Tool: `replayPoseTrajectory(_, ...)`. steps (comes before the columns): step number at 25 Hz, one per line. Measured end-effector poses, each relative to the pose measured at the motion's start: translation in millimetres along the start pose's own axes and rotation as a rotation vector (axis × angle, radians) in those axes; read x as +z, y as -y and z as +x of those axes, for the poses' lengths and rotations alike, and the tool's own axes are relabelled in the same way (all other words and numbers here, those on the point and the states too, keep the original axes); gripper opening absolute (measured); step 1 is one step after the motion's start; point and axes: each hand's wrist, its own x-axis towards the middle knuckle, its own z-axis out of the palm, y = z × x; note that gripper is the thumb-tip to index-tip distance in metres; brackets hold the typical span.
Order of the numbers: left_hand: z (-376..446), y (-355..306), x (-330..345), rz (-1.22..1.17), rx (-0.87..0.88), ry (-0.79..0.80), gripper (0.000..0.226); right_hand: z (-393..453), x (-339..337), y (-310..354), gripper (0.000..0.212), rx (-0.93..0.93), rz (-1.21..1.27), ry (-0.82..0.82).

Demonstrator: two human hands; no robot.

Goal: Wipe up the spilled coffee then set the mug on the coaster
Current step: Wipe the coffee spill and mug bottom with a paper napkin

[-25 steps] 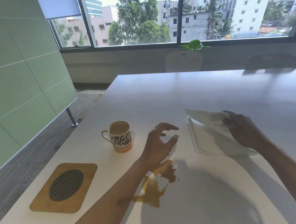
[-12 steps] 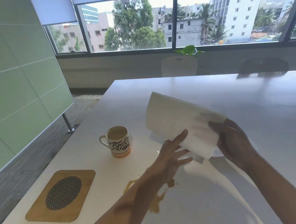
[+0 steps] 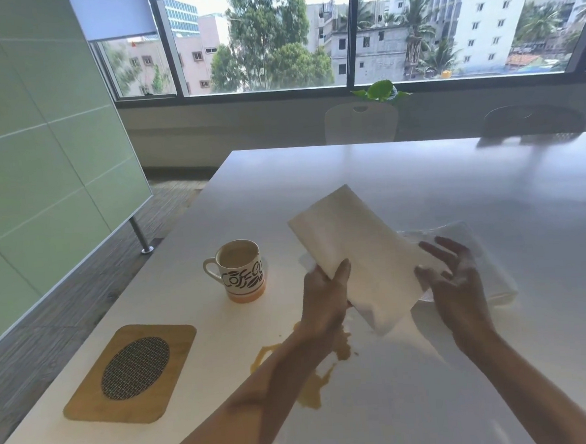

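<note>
A white paper napkin (image 3: 358,252) is held up above the table between both hands. My left hand (image 3: 327,298) grips its lower left edge, thumb on top. My right hand (image 3: 456,284) holds its right edge with fingers spread. Under my left forearm lies the brown coffee spill (image 3: 315,381), partly hidden. A white mug (image 3: 241,271) with "Coffee" lettering and an orange base stands upright left of the hands, coffee inside. The wooden coaster (image 3: 132,372) with a dark woven oval lies at the near left.
A stack of white napkins (image 3: 486,268) lies on the white table (image 3: 419,179) behind my right hand. Two chairs (image 3: 361,121) stand at the far edge below the window. A green partition (image 3: 41,168) stands to the left.
My right hand lifted a napkin off the stack and brought it toward the middle. My left hand rose from over the spill and took hold of the napkin's left edge.
</note>
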Motion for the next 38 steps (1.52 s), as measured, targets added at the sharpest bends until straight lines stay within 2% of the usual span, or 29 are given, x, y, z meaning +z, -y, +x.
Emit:
replayPoseTrajectory(2,-2,-3,-2,0.115,0.078,-0.058,0.022,-4,3,3,0.054,-0.208,-0.189,-0.023)
replayPoseTrajectory(4,-7,-4,-1,0.263,0.188,-0.12,0.026,-12,12,8,0.052,-0.3,-0.241,0.083)
replayPoseTrajectory(6,-12,0,0,0.319,0.305,-0.14,0.019,-23,25,12,0.044,-0.239,-0.199,0.305)
replayPoseTrajectory(7,-15,2,1,0.281,0.343,-0.092,0.008,-28,32,13,0.042,-0.195,-0.152,0.403)
replayPoseTrajectory(8,-20,2,2,0.274,0.387,-0.045,0.015,-33,38,15,0.042,-0.171,-0.109,0.464)
replayPoseTrajectory(10,-22,13,3,0.351,0.493,-0.018,0.033,-38,46,17,0.038,-0.174,-0.053,0.496)
replayPoseTrajectory(12,-26,18,4,0.476,0.589,0.025,0.029,-39,50,23,0.023,-0.163,-0.002,0.465)
replayPoseTrajectory(14,-26,17,3,0.537,0.602,0.126,0.042,-37,53,27,0.014,-0.108,0.061,0.439)
replayPoseTrajectory(17,-26,14,-4,0.576,0.551,0.252,0.049,-33,51,29,0.011,-0.08,0.082,0.481)
replayPoseTrajectory(19,-27,12,-8,0.629,0.467,0.345,0.054,-27,51,25,0.02,-0.067,0.059,0.488)
replayPoseTrajectory(21,-24,5,-17,0.642,0.427,0.395,0.055,-13,51,21,0.017,-0.049,0.013,0.372)
replayPoseTrajectory(23,-16,-5,-34,0.581,0.417,0.315,0.042,3,49,17,0.014,-0.164,-0.204,0.233)
replayPoseTrajectory(25,-5,-19,-55,0.556,0.361,0.109,0.024,16,47,18,0.017,-0.337,-0.46,0.144)
replayPoseTrajectory(27,3,-30,-75,0.548,0.219,-0.049,0.015,19,49,25,0.022,-0.494,-0.586,0.124)
replayPoseTrajectory(28,5,-35,-84,0.551,0.137,-0.078,0.015,18,52,26,0.032,-0.559,-0.629,0.136)
replayPoseTrajectory(29,8,-37,-92,0.577,0.063,-0.078,0.016,17,58,26,0.046,-0.595,-0.686,0.165)
replayPoseTrajectory(31,10,-37,-105,0.665,-0.065,-0.029,0.023,14,73,17,0.07,-0.55,-0.835,0.264)
replayPoseTrajectory(33,9,-34,-113,0.761,-0.165,0.026,0.03,9,91,3,0.08,-0.458,-0.974,0.437)
replayPoseTrajectory(35,9,-30,-119,0.85,-0.215,0.057,0.036,4,106,-11,0.077,-0.4,-1.053,0.609)
replayPoseTrajectory(38,10,-26,-126,0.914,-0.233,0.077,0.039,0,117,-28,0.057,-0.234,-1.092,0.801)
